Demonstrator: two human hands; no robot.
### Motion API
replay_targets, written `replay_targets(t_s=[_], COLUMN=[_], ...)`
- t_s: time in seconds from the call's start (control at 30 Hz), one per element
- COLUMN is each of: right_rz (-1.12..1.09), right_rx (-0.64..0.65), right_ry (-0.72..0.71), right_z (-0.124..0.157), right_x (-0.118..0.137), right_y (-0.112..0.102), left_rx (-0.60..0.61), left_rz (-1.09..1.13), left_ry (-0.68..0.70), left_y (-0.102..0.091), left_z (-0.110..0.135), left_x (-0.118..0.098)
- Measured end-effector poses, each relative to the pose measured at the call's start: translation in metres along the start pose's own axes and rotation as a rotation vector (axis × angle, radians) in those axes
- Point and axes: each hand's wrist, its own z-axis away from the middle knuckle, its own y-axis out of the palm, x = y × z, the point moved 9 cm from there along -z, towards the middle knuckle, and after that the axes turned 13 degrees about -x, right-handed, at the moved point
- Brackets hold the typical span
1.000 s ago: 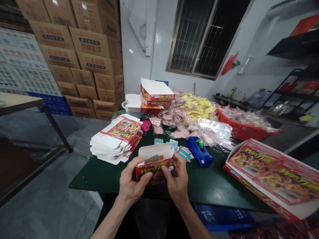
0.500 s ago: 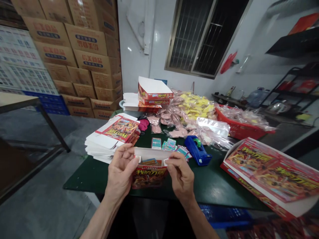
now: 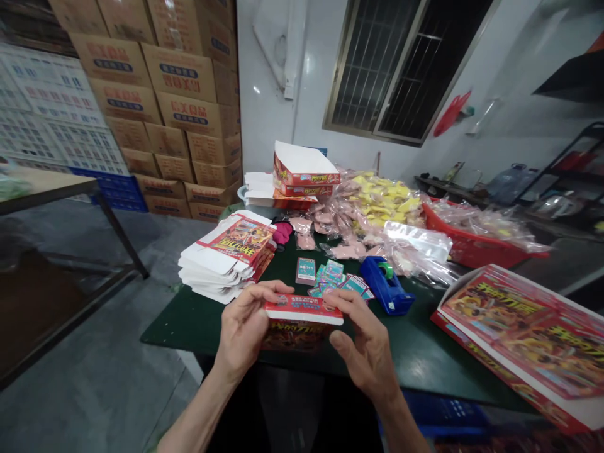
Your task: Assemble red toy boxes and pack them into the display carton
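Observation:
A small red printed carton (image 3: pixel 297 336) is between my hands over the front edge of the table, its top flap (image 3: pixel 304 306) folded down across the opening. My left hand (image 3: pixel 245 324) grips the carton's left end, fingers on the flap and thumb at the front. At the right end, the fingers of my right hand (image 3: pixel 365 336) press on the flap's corner, with the thumb by the front panel. The carton's contents are hidden. Just beyond it lie a stack of teal cards (image 3: pixel 306 270) and several loose cards (image 3: pixel 334 272).
Flat printed cartons (image 3: pixel 221 258) are piled to the left. A blue tape dispenser (image 3: pixel 387 289) stands to the right, near a large display box (image 3: pixel 523 333) of cartons. Behind are pink packets (image 3: pixel 346 250), yellow packets (image 3: pixel 384 198) and a red basket (image 3: pixel 476 242).
The carton's top flap, upright before, is now folded over the opening, hiding what was inside. My right fingers have moved onto the flap. The view has shifted slightly left.

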Motion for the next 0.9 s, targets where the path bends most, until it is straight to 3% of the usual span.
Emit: replay_targets(t_s=[0.13, 0.33, 0.47, 0.57, 0.73, 0.9], right_rz=[0.066, 0.206, 0.215, 0.234, 0.272, 0.35], right_rx=[-0.092, -0.166, -0.169, -0.197, -0.24, -0.118], right_ry=[0.008, -0.05, -0.063, -0.082, -0.131, -0.123], right_z=[-0.002, -0.001, -0.002, 0.004, 0.014, 0.011], right_x=[0.005, 0.018, 0.027, 0.031, 0.035, 0.039], right_y=[-0.003, 0.001, 0.006, 0.008, 0.005, 0.009], left_rx=[0.079, -0.016, -0.073, -0.05, 0.08, 0.111], left_rz=[-0.261, -0.244, -0.133, -0.129, -0.155, -0.098], left_ry=[0.065, 0.241, 0.111, 0.017, 0.039, 0.071], left_y=[0.005, 0.0, -0.005, -0.005, 0.002, 0.0], left_z=[0.0, -0.001, -0.001, -0.005, -0.012, -0.008], left_x=[-0.005, -0.008, 0.001, 0.001, -0.005, 0.0])
